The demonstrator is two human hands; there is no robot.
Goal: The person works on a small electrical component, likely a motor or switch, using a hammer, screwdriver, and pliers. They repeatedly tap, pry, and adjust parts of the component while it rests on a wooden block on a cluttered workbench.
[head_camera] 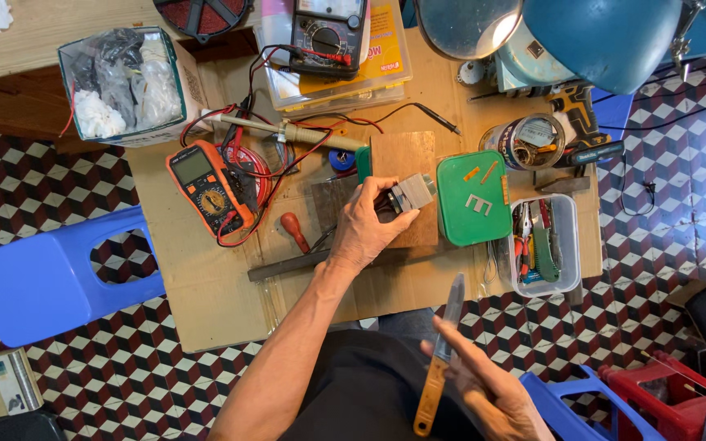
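Cardboard covered the low workbench (pixel 206 286) above a checkered tile floor, tools crowded within reach. The left hand (pixel 369 224) pinched a small grey-and-black laminated metal block (pixel 406 196), steadying it on a brown wooden board (pixel 406 155). The right hand (pixel 484 384) closed loosely round a yellow-handled knife (pixel 443 359), blade pointing away, off the bench near the lap.

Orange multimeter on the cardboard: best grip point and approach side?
Grip the orange multimeter across its long side edges, mid-body near the dial, coming from above. It lies flat, face up, angled, with its screen end toward the white box. Red leads crowd its right side and lower end, so the left edge looks clearer. Both hands are busy: left hand on a small block, right hand holding a knife.
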